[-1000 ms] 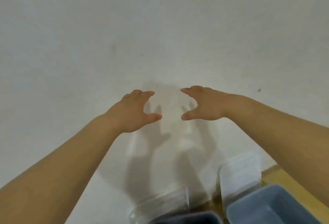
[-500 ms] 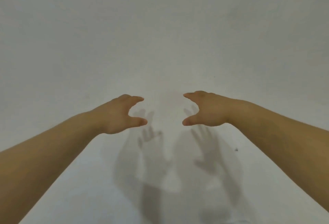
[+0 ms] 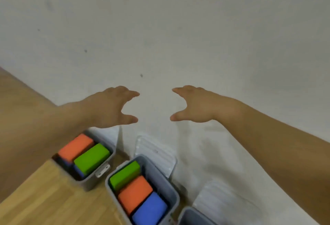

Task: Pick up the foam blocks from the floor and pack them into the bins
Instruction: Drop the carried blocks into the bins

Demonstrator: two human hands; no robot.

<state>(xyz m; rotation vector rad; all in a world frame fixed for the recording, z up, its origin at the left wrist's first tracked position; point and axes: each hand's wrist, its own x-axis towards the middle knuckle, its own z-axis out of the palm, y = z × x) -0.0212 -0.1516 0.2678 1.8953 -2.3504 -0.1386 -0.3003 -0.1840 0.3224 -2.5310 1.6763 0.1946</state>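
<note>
My left hand (image 3: 110, 107) and my right hand (image 3: 198, 107) are stretched out in front of a pale wall, palms facing each other, fingers spread and holding nothing. Below them stand grey bins on a wooden floor. The left bin (image 3: 92, 180) holds an orange block (image 3: 75, 147) and a green block (image 3: 92, 158) on top of a blue one. The middle bin (image 3: 171, 192) holds a green block (image 3: 125, 174), an orange block (image 3: 134, 193) and a blue block (image 3: 150, 210). Only a corner of a third bin (image 3: 192, 215) shows at the bottom.
Clear ribbed lids (image 3: 157, 153) lean against the wall behind the bins, another lid (image 3: 223, 201) at the lower right. The wooden floor (image 3: 44, 198) fills the lower left. The wall (image 3: 178, 28) stands close ahead.
The view has dropped from bare wall to the bins with blocks in them. Both hands stay held out empty and have drawn further apart.
</note>
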